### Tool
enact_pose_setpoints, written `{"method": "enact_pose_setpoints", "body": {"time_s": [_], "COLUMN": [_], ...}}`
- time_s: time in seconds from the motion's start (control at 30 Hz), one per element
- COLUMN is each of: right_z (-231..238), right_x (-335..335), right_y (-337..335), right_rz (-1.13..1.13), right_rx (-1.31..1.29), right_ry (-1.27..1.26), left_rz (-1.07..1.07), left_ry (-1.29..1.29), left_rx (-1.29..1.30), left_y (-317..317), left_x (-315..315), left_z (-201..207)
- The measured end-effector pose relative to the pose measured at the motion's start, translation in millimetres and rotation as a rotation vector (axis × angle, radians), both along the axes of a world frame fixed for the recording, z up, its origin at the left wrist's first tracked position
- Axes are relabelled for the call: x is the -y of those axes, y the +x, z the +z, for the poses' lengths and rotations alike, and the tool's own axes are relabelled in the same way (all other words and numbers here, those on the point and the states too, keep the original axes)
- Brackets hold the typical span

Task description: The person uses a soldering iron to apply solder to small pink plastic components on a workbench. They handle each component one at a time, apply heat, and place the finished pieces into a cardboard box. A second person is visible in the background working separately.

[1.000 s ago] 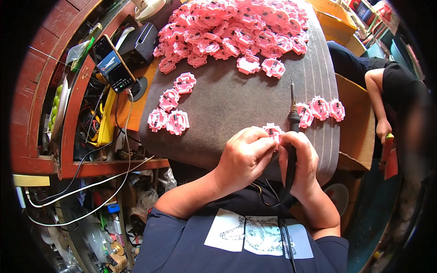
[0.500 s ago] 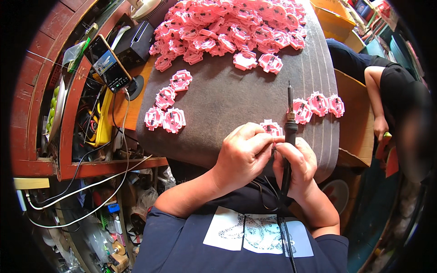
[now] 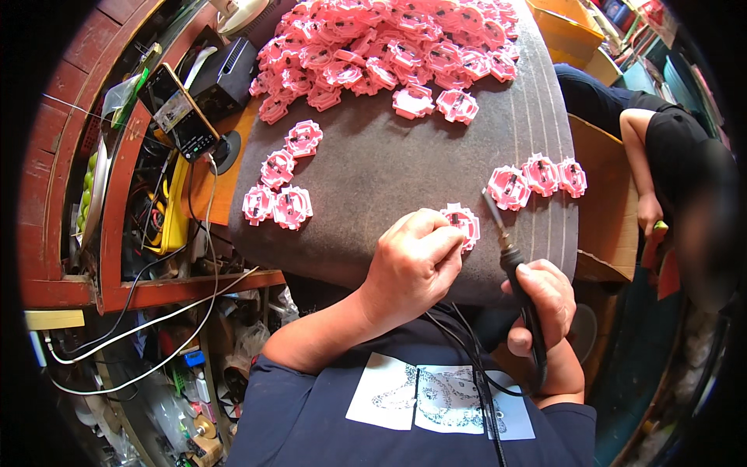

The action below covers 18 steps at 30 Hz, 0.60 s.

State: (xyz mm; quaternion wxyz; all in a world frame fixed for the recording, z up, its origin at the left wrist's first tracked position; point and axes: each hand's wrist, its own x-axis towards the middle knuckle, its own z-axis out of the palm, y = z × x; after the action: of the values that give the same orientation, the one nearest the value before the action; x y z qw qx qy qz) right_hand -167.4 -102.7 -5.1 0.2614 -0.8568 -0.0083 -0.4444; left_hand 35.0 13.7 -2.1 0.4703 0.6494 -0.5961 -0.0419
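Gripping metal-tipped soldering iron in right fingers, bunching left fingers at notched pink plastic piece, can't tell if clamped.

The left hand hides part of the near pink piece and whether it pinches anything, the frame crops the far pile, a co-worker's head at right is blurred, and the phone screen at left is unreadably small.
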Motion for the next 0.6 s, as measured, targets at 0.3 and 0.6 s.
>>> {"method": "enact_pose_setpoints", "body": {"time_s": [0.3,0.6], "right_z": [9,4], "right_x": [-7,-7], "right_y": [-22,-18], "right_rz": [0.018,0.019], "right_rx": [-0.057,-0.021], "right_ry": [0.046,0.05], "left_rz": [-0.027,-0.031], "left_ry": [-0.003,0.004], "left_rx": [-0.05,-0.046], "left_y": [-1,-1], "left_x": [0,0], "left_z": [-2,-2]}}
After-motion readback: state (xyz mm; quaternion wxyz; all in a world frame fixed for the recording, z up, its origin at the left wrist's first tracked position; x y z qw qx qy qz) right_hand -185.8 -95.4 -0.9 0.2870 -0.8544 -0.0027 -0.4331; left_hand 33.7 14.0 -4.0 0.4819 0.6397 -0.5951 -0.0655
